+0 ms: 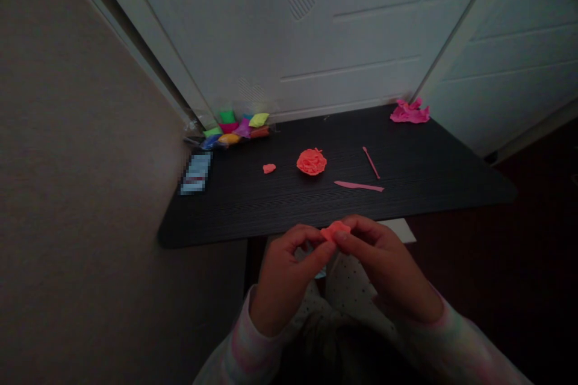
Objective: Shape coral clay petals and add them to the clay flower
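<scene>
Between my two hands, just in front of the table's near edge, is a small flattened piece of coral-coloured modelling clay (pixel 335 230). My left hand (pixel 289 271) pinches its left side with thumb and fingers. On the other side, my right hand (pixel 383 258) grips it, the thumb pressed on its face. Beyond them on the dark table (pixel 235 210) sits a round coral clay form (pixel 311 162) with a ruffled, layered top. To its left lies a small loose lump of the same clay (pixel 269 168).
A pink clay knife (pixel 359 186) and a thin pink modelling stick (pixel 371 162) lie on the right. Colourful clay packets (pixel 230 138) sit at the back left, near a blurred pale-blue rectangle (pixel 195 173). Crumpled pink material (pixel 409 112) lies back right. A white panel (pixel 271 30) stands behind.
</scene>
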### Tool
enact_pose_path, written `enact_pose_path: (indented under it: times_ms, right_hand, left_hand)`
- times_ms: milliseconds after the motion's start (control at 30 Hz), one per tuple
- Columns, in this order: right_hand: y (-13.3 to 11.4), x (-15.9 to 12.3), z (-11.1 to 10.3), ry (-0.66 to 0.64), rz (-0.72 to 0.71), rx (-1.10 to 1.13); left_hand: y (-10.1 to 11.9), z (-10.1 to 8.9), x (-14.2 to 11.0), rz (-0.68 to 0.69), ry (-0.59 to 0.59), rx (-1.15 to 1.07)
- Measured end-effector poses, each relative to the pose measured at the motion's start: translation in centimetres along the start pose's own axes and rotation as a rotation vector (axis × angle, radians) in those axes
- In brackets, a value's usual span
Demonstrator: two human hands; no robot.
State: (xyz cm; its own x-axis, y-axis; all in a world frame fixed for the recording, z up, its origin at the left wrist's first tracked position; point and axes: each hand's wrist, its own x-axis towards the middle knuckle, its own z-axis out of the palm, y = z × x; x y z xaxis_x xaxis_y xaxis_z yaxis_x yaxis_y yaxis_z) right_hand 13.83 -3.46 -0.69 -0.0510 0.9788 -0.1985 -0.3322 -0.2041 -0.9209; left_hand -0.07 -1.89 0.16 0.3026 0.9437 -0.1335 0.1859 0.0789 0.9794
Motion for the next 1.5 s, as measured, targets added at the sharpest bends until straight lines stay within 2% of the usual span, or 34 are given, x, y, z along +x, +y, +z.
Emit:
enact_pose_path:
  times_ms: [367, 500, 667, 767, 867, 1100, 1200, 1367, 1500]
  right_hand:
    - [0.1, -0.5, 0.3, 0.01, -0.001, 0.125]
    - [0.2, -0.5, 0.5, 0.029, 0.001, 0.191]
    - [0.3, -0.5, 0.9, 0.045, 0.015, 0.247]
    - [0.5, -0.5, 1.0, 0.06, 0.014, 0.231]
    - [0.5, -0.5, 0.7, 0.056, -0.015, 0.164]
    - [0.0, -0.7, 0.4, -0.02, -0.026, 0.052]
    - [0.2, -0.7, 0.6, -0.005, -0.056, 0.043]
    - [0.7, -0.5, 0.3, 0.002, -0.098, -0.042]
    - [0.7, -0.3, 0.0, 0.025, -0.09, -0.048]
  left_hand:
    - [0.6, 0.3, -0.5, 0.091, 0.025, 0.023]
    - [0.6, 0.5, -0.9, 0.165, 0.096, 0.103]
    - [0.4, 1.1, -1.2, 0.327, 0.253, 0.265]
    - [0.4, 1.2, -1.2, 0.366, 0.277, 0.308]
    - [0.6, 1.0, -1.1, 0.292, 0.241, 0.258]
    - [0.5, 0.1, -1.2, 0.057, 0.108, -0.011]
    - [0.1, 0.1, -1.0, -0.009, 0.099, -0.127]
    - [-0.6, 0.1, -0.5, -0.151, 0.12, -0.466]
    - [-0.9, 0.1, -0.1, -0.186, 0.112, -0.55]
